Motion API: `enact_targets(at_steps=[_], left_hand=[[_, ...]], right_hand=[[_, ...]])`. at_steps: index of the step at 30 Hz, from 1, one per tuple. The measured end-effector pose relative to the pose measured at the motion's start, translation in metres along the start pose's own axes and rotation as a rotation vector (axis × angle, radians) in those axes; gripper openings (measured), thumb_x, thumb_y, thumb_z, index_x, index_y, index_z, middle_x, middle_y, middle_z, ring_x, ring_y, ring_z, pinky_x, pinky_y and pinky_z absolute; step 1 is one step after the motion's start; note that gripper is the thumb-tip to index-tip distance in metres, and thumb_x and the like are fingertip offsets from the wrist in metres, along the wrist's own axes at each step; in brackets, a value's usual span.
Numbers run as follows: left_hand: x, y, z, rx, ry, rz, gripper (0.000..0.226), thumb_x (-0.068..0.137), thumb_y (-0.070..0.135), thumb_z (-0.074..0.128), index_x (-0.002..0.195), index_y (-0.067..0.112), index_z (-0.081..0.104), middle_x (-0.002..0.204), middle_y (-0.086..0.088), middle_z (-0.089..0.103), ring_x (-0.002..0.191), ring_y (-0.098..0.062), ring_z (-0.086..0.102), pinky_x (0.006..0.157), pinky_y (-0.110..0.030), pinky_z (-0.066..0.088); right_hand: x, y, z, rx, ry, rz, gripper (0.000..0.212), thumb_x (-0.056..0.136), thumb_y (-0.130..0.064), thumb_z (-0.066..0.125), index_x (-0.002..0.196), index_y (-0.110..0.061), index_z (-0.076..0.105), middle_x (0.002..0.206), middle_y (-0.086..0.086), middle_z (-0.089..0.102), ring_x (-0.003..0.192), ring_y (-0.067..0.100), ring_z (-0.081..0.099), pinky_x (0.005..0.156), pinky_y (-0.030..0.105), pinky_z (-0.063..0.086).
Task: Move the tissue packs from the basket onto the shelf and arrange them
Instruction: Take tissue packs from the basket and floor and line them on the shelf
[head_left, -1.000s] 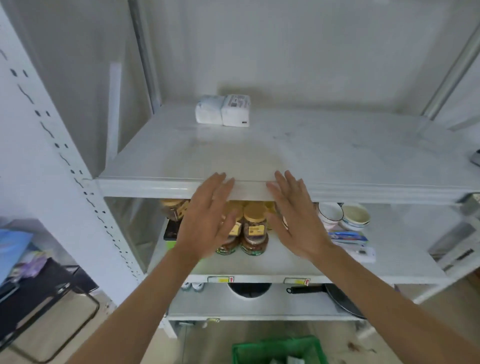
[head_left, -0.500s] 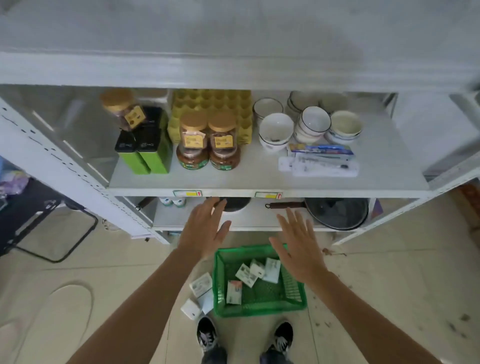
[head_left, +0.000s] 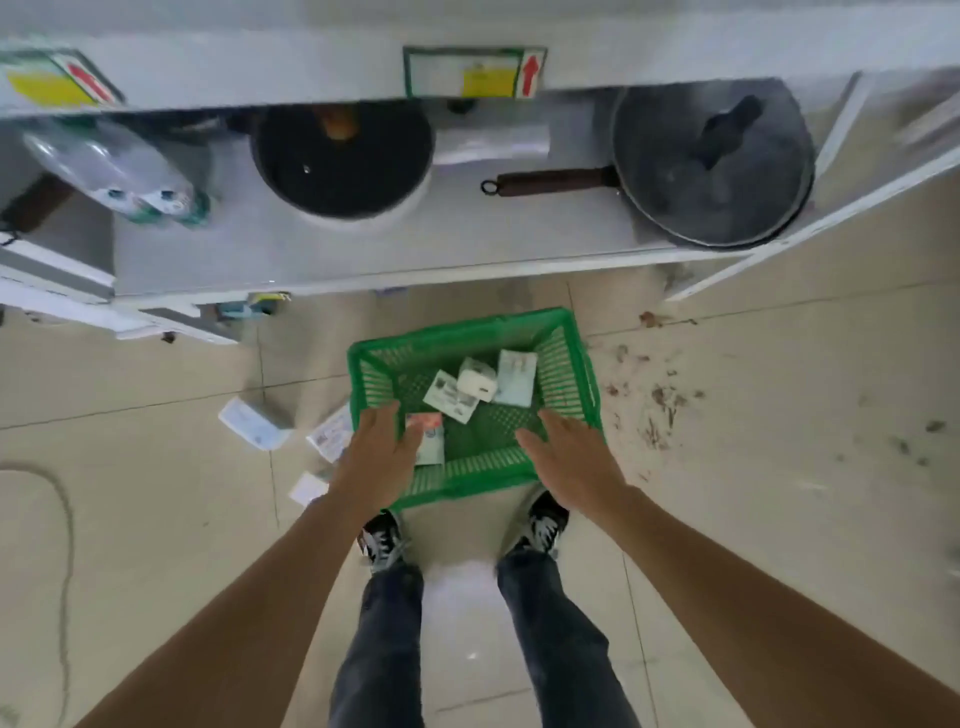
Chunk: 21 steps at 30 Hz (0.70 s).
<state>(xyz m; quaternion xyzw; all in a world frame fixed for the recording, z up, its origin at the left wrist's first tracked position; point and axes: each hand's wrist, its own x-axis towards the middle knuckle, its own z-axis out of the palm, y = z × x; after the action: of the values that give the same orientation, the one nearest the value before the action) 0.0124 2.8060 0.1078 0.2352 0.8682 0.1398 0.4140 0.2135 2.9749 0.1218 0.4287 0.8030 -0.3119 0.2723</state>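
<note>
A green plastic basket (head_left: 570, 364) stands on the floor by my feet. Inside lie several tissue packs: a white one (head_left: 477, 379), a pale blue one (head_left: 516, 378), a flat one (head_left: 447, 397) and a red-topped one (head_left: 430, 439) near the left wall. My left hand (head_left: 376, 452) hovers over the basket's left rim with fingers spread, just beside the red-topped pack. My right hand (head_left: 569, 451) is over the right front of the basket, open and empty. The upper shelf is out of view.
The lowest shelf (head_left: 363, 249) holds a black pot (head_left: 340, 156), a long-handled pan (head_left: 711, 166) and bottles (head_left: 111, 171). Several packs lie on the tiled floor left of the basket (head_left: 254, 423). A cable (head_left: 57, 499) curls at far left. Dirt marks the floor at right.
My view has dropped from the top shelf down to the floor. Both hands came down from the shelf edge and now reach over the basket, still empty.
</note>
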Motion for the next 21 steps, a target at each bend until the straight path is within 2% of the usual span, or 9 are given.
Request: enact_targets(at_steps=[4, 9, 11, 12, 14, 15, 16, 18, 21], left_hand=[[0.048, -0.045, 0.093, -0.109, -0.123, -0.126, 0.059, 0.106, 0.044, 0.048, 0.155, 0.013, 0.041, 0.157, -0.018, 0.041, 0.139, -0.036, 0.047, 0.108, -0.040, 0.039], [0.106, -0.092, 0.158, -0.197, -0.133, -0.226, 0.062, 0.105, 0.047, 0.047, 0.157, 0.015, 0.037, 0.159, -0.017, 0.037, 0.138, -0.037, 0.049, 0.108, -0.041, 0.040], [0.127, -0.103, 0.174, -0.214, -0.127, -0.243, 0.061, 0.107, 0.043, 0.048, 0.158, 0.014, 0.035, 0.163, -0.016, 0.034, 0.142, -0.036, 0.045, 0.114, -0.041, 0.036], [0.139, -0.108, 0.181, -0.219, -0.123, -0.252, 0.061, 0.107, 0.041, 0.048, 0.159, 0.012, 0.034, 0.164, -0.017, 0.034, 0.143, -0.037, 0.044, 0.116, -0.042, 0.035], [0.162, -0.120, 0.193, -0.240, -0.113, -0.282, 0.061, 0.108, 0.038, 0.048, 0.160, 0.010, 0.033, 0.164, -0.018, 0.035, 0.143, -0.039, 0.045, 0.118, -0.046, 0.037], [0.172, -0.126, 0.200, -0.250, -0.110, -0.298, 0.061, 0.108, 0.037, 0.047, 0.160, 0.009, 0.032, 0.165, -0.018, 0.035, 0.144, -0.039, 0.044, 0.118, -0.046, 0.037], [0.182, -0.132, 0.206, -0.255, -0.112, -0.311, 0.061, 0.109, 0.037, 0.047, 0.161, 0.009, 0.031, 0.165, -0.018, 0.034, 0.146, -0.038, 0.041, 0.119, -0.044, 0.036], [0.198, -0.140, 0.219, -0.272, -0.120, -0.331, 0.064, 0.109, 0.037, 0.046, 0.162, 0.008, 0.026, 0.169, -0.016, 0.027, 0.153, -0.034, 0.032, 0.120, -0.040, 0.029], [0.218, -0.147, 0.235, -0.346, -0.104, -0.382, 0.066, 0.107, 0.037, 0.051, 0.162, 0.008, 0.027, 0.169, -0.014, 0.027, 0.152, -0.032, 0.033, 0.117, -0.035, 0.031]], right_hand=[[0.058, 0.021, 0.090, 0.116, -0.199, 0.088, 0.077, 0.106, -0.063, 0.025, 0.163, -0.012, 0.029, 0.166, 0.016, 0.038, 0.151, 0.032, 0.039, 0.122, 0.046, 0.033], [0.138, 0.029, 0.146, 0.321, -0.207, 0.127, 0.074, 0.107, -0.060, 0.029, 0.161, -0.010, 0.032, 0.165, 0.014, 0.040, 0.147, 0.032, 0.045, 0.121, 0.045, 0.035], [0.172, 0.031, 0.157, 0.391, -0.209, 0.144, 0.068, 0.108, -0.057, 0.031, 0.156, -0.009, 0.040, 0.149, 0.014, 0.056, 0.119, 0.025, 0.064, 0.103, 0.039, 0.047], [0.190, 0.032, 0.162, 0.417, -0.202, 0.164, 0.061, 0.109, -0.055, 0.031, 0.146, -0.011, 0.050, 0.124, 0.012, 0.066, 0.090, 0.013, 0.067, 0.082, 0.033, 0.050], [0.226, 0.034, 0.167, 0.443, -0.150, 0.220, 0.050, 0.109, -0.056, 0.032, 0.125, -0.015, 0.056, 0.083, 0.003, 0.059, 0.054, 0.004, 0.053, 0.053, 0.028, 0.037], [0.242, 0.035, 0.170, 0.508, -0.127, 0.263, 0.054, 0.108, -0.058, 0.034, 0.134, -0.015, 0.051, 0.086, 0.005, 0.060, 0.059, 0.008, 0.059, 0.054, 0.027, 0.038], [0.257, 0.035, 0.172, 0.602, -0.103, 0.302, 0.063, 0.106, -0.060, 0.037, 0.149, -0.015, 0.041, 0.104, 0.011, 0.065, 0.079, 0.017, 0.067, 0.065, 0.027, 0.043], [0.287, 0.034, 0.176, 0.738, -0.053, 0.387, 0.082, 0.101, -0.066, 0.041, 0.161, -0.013, 0.024, 0.140, 0.018, 0.054, 0.118, 0.033, 0.058, 0.090, 0.037, 0.042], [0.317, 0.028, 0.183, 0.863, -0.089, 0.522, 0.095, 0.093, -0.075, 0.047, 0.162, -0.015, 0.022, 0.152, 0.014, 0.045, 0.131, 0.036, 0.050, 0.107, 0.049, 0.048]])
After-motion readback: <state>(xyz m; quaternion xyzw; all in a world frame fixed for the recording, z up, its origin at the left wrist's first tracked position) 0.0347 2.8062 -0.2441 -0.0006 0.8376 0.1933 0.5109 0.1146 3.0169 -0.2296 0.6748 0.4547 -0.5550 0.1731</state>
